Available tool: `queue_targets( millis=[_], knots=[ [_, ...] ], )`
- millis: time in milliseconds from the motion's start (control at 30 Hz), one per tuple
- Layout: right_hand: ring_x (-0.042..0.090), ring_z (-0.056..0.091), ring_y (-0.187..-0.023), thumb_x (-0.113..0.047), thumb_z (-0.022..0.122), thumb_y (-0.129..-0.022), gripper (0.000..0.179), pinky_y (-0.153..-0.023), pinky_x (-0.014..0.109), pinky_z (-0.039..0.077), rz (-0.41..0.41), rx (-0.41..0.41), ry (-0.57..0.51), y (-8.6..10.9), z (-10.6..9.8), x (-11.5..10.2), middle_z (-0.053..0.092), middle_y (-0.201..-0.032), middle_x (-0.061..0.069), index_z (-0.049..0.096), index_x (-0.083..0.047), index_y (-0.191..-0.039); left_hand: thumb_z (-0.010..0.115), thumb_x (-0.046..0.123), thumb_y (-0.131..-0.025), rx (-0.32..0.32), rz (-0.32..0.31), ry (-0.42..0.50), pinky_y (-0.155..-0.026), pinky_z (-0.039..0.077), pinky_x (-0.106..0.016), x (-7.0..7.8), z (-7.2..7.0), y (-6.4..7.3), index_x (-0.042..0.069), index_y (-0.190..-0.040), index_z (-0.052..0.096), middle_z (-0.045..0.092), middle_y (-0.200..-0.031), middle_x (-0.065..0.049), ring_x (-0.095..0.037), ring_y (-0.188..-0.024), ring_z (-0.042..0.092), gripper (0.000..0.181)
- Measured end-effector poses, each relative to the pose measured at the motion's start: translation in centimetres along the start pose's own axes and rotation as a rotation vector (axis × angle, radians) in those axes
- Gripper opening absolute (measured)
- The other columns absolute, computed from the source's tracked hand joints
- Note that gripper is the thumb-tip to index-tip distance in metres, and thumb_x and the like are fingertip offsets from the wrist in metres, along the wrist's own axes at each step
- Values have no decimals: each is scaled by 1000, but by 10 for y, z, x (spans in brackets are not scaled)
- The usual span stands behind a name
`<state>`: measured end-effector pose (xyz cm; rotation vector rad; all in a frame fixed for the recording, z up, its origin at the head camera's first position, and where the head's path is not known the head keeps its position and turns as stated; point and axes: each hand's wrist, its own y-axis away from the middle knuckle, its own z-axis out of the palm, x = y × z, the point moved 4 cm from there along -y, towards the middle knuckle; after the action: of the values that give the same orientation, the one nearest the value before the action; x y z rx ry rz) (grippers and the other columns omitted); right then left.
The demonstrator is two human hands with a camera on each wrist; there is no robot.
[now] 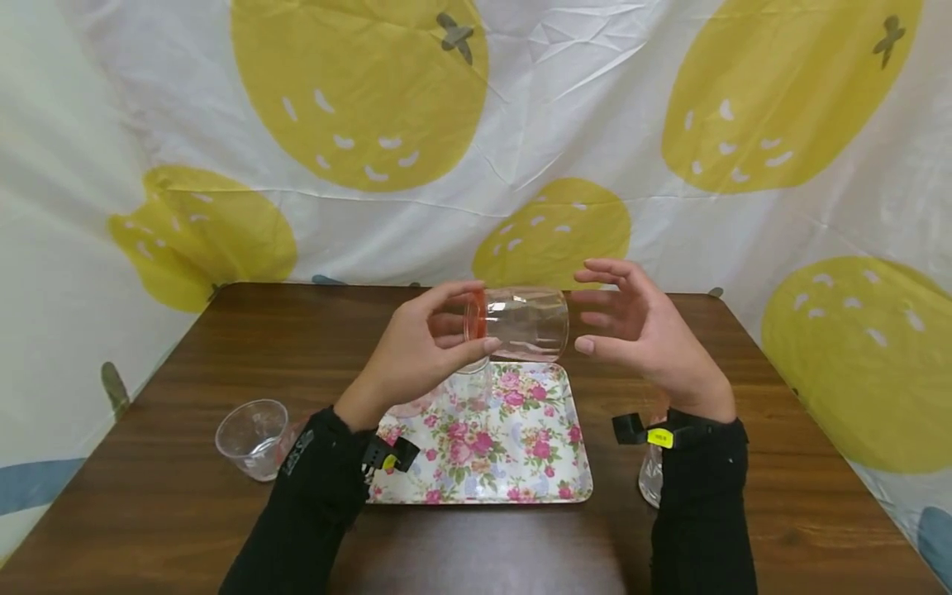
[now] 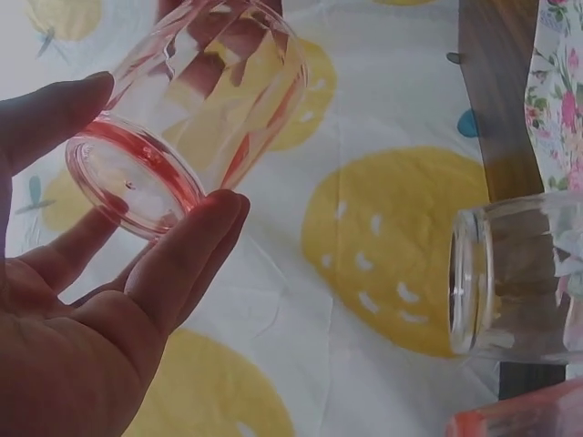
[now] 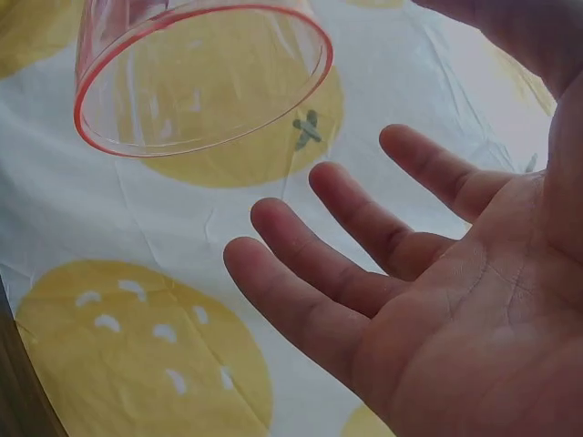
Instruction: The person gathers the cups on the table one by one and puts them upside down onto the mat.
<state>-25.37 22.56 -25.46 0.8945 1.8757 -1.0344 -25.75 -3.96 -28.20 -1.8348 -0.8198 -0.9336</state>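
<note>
My left hand (image 1: 416, 343) grips a clear pink-tinted cup (image 1: 526, 324) by its thick base, thumb on the near side and fingers behind. The cup lies on its side in the air above the back of the floral tray (image 1: 546, 487), its mouth toward the right. In the left wrist view, faceted walls and a reddish ring at the base show on the cup (image 2: 228, 100). My right hand (image 1: 640, 326) is just beyond the mouth, fingers spread and holding nothing. The right wrist view shows its palm and fingers (image 3: 319, 319) apart from the pink rim.
Upside down on the tray's left part, a clear cup (image 2: 519, 282) stands beside a pink one (image 2: 528, 419), both partly hidden by my left hand and arm. Another clear cup (image 1: 254, 438) sits left of the tray. Beside my right forearm is a partly hidden clear vessel (image 1: 650, 477).
</note>
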Motion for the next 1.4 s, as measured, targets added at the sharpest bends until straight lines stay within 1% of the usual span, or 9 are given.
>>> queue_targets(
  millis=[233,433,633,767,867,967,1100,1200,1400],
  knots=[
    [28,49,-134,-9,71,-93,67,-110,34,45,29,96,109,-1,-4,2,44,-148,5,38,-17,-151,82,21,-86,0,31,-249,-92,58,-27,11,5,-10,16,-146,52,61,-134,-8,-23,-113,69,67],
    [24,53,-128,-20,65,-100,53,-103,27,48,36,229,234,-3,-8,4,49,-143,5,43,-14,-147,81,27,-87,-32,63,-469,-78,57,-31,18,12,-22,14,-145,54,62,-125,-7,-19,-96,61,65],
    [25,55,-126,-24,64,-100,51,-102,35,51,48,284,309,-2,-12,6,52,-143,7,45,-13,-146,81,30,-87,-108,35,-632,-77,50,-35,17,21,-38,13,-147,54,67,-127,-7,-23,-106,62,67],
    [27,56,-127,-28,64,-100,52,-101,45,51,68,310,349,0,-15,7,52,-145,8,45,-15,-147,79,28,-89,-187,31,-696,-69,44,-31,15,30,-48,11,-146,54,71,-91,-2,-20,-85,61,64],
    [28,57,-125,-31,64,-100,54,-100,48,51,79,315,364,1,-16,7,52,-145,7,44,-15,-147,78,28,-89,-235,32,-746,-59,37,-27,13,38,-55,9,-145,55,57,-62,3,-14,-62,50,64],
    [28,57,-125,-31,64,-100,54,-100,49,51,83,317,367,0,-17,7,52,-145,7,44,-15,-147,76,28,-90,-297,12,-780,-51,30,-25,10,47,-59,8,-147,53,44,-52,5,-11,-48,35,65],
    [29,56,-125,-28,66,-99,55,-102,50,50,72,319,368,-1,-17,8,51,-144,8,44,-13,-147,74,28,-91,-382,-13,-842,-54,33,-25,3,59,-64,10,-147,52,55,-64,2,-11,-55,41,63],
    [28,56,-125,-26,67,-98,55,-104,51,49,62,321,370,-2,-17,9,51,-144,8,44,-11,-146,76,26,-89,-421,-34,-873,-64,42,-26,-4,65,-67,10,-145,55,70,-97,-2,-13,-75,54,62],
    [27,56,-125,-24,67,-98,55,-105,52,48,54,324,372,-3,-17,11,51,-143,8,44,-10,-146,79,22,-86,-467,-77,-858,-77,52,-32,-19,70,-69,9,-141,57,67,-127,-9,-21,-102,65,61]
  ],
)
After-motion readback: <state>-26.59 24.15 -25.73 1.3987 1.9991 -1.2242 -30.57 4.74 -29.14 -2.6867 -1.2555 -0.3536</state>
